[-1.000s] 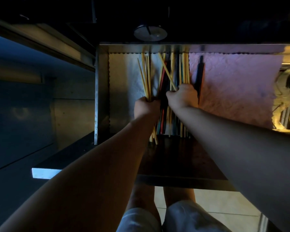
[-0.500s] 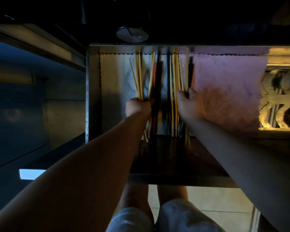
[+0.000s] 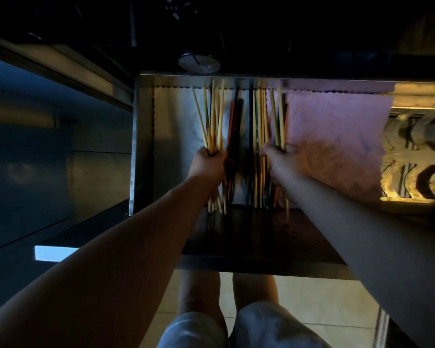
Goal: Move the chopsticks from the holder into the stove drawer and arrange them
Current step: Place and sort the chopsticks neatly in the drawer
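- Left hand fisted round pale chopsticks, drawer left-centre.
- Right hand grips another bunch.
- Risk: loose fan slips, tips snag the pink liner.

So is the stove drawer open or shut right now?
Open: the drawer is pulled out, chopsticks lying inside, both hands reaching in.

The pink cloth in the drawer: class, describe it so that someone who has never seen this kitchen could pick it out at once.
Start at the open metal drawer below the dark stove front. Its right part is covered by the pink cloth, lying flat just right of the right hand and the chopsticks. It is the only soft, crinkled, pink surface there; its neighbours are thin yellow, red and dark sticks and a pale liner.
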### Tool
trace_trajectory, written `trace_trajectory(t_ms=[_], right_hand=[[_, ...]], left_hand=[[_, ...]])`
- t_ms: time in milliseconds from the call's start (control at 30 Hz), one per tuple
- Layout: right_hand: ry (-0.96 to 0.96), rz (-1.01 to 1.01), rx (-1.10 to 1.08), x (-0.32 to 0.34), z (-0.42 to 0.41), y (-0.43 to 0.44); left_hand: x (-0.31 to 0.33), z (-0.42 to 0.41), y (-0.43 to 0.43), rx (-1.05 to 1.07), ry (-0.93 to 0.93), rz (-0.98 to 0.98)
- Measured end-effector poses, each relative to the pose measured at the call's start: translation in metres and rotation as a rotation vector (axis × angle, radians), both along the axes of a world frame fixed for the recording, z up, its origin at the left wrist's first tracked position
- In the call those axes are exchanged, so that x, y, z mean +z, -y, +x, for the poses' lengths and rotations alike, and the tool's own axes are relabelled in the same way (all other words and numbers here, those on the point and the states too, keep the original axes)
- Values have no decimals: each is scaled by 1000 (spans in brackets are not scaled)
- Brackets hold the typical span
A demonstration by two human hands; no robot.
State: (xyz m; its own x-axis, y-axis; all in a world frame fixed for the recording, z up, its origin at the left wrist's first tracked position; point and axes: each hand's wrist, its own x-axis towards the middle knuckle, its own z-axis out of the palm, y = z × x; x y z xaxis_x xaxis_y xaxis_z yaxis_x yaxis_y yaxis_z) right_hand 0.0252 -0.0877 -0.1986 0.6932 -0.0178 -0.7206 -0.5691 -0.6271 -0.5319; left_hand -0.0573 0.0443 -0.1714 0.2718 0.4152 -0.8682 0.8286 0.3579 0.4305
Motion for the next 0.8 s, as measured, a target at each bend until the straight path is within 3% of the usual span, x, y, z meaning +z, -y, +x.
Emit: trace_trajectory(t_ms=[100, 300, 533, 800], right_hand=[[98, -27, 101, -5, 1, -2], [186, -163, 309, -12, -5, -4], [221, -358, 522, -10, -12, -18], [131, -224, 346, 6, -8, -25]], left_hand=[[-3, 4, 7, 71, 14, -48], [-3, 6, 16, 20, 11, 144], [-4, 2, 12, 54, 5, 130], [-9, 2, 13, 92, 12, 89]])
